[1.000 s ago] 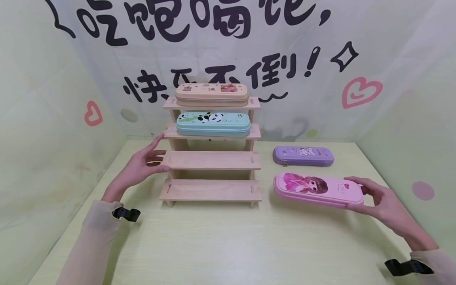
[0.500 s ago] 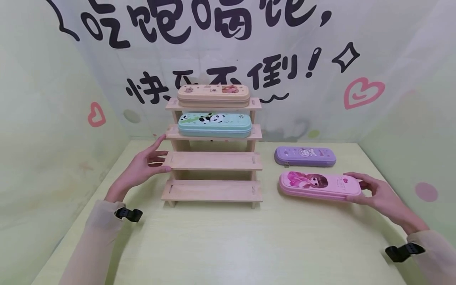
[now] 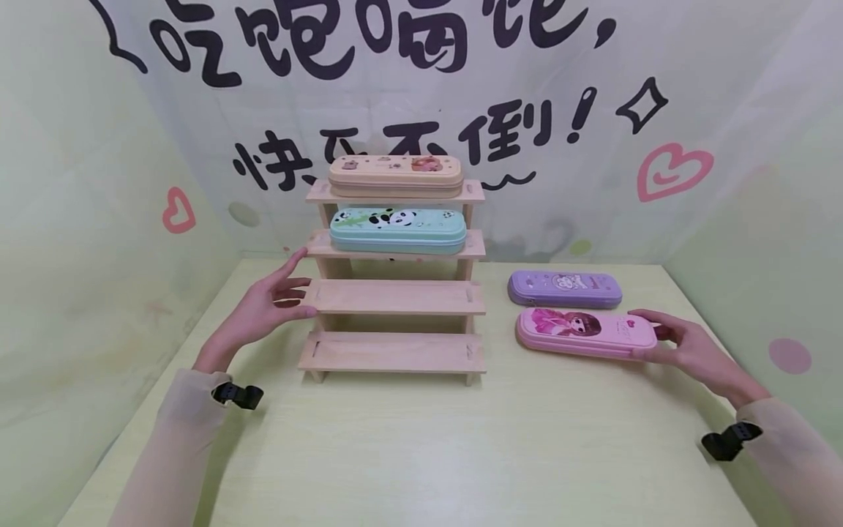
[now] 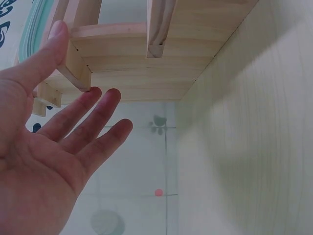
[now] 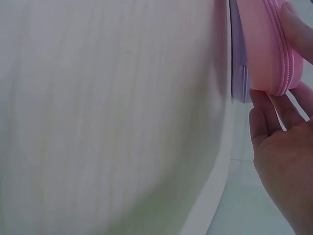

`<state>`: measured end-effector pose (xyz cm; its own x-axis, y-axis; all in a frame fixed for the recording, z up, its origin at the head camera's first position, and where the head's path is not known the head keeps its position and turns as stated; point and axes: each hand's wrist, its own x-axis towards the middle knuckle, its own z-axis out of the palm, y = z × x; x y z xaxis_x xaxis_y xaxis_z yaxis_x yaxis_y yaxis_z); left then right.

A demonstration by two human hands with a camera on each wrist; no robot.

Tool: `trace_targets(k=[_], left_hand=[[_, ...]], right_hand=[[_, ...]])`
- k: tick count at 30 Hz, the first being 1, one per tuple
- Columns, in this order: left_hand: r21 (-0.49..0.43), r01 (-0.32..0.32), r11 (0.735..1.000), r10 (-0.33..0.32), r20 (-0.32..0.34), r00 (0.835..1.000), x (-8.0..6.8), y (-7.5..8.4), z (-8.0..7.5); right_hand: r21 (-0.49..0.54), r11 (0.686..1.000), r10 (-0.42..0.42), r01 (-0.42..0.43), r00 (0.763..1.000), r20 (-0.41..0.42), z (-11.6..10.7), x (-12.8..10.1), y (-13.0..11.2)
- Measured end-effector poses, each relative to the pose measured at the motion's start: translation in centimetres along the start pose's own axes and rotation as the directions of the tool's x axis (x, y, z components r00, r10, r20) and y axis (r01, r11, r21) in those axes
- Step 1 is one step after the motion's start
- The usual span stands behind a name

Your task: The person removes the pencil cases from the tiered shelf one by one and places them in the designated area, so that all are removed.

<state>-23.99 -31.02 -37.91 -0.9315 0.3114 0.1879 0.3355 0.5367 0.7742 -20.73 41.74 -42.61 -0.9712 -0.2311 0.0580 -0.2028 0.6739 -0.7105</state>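
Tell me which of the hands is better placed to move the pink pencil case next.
Probably the right hand: it already grips the pink pencil case at its right end. The left hand rests open against the wooden shelf, far from it.

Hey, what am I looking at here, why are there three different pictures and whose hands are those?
One person wears three cameras: one on the head, one on each wrist. The head view shows a table with a wooden stepped shelf bearing an orange case and a panda case. A purple case lies beside it. The right hand holds the pink case by its end; the right wrist view shows that grip close up. The left hand, fingers straight, touches the shelf's side.
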Motion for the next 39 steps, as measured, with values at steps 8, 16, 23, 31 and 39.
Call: trace_targets(k=[8,16,23,31,39], left_hand=[[-0.001,0.003,1.0,-0.003,0.006,1.0,0.1,0.1,0.1],[0.003,0.011,1.0,-0.011,0.004,1.0,0.1,0.1,0.1],[0.0,0.009,1.0,-0.009,0.004,1.0,0.1,0.1,0.1],[-0.005,0.016,1.0,-0.016,0.004,1.0,0.1,0.3,-0.1],[-0.012,0.018,1.0,-0.018,0.003,1.0,0.1,0.2,-0.1]], right_hand=[[-0.001,1.0,0.007,-0.007,0.999,0.047,-0.3,1.2,1.1],[-0.016,0.999,0.048,-0.047,0.995,0.093,-0.6,2.1,1.5],[0.019,0.999,0.031,-0.033,0.995,0.091,-0.8,2.8,2.3],[0.041,0.999,0.028,-0.032,0.995,0.096,-1.0,3.4,2.7],[0.031,0.999,0.041,-0.045,0.993,0.109,-0.9,3.8,2.4]])
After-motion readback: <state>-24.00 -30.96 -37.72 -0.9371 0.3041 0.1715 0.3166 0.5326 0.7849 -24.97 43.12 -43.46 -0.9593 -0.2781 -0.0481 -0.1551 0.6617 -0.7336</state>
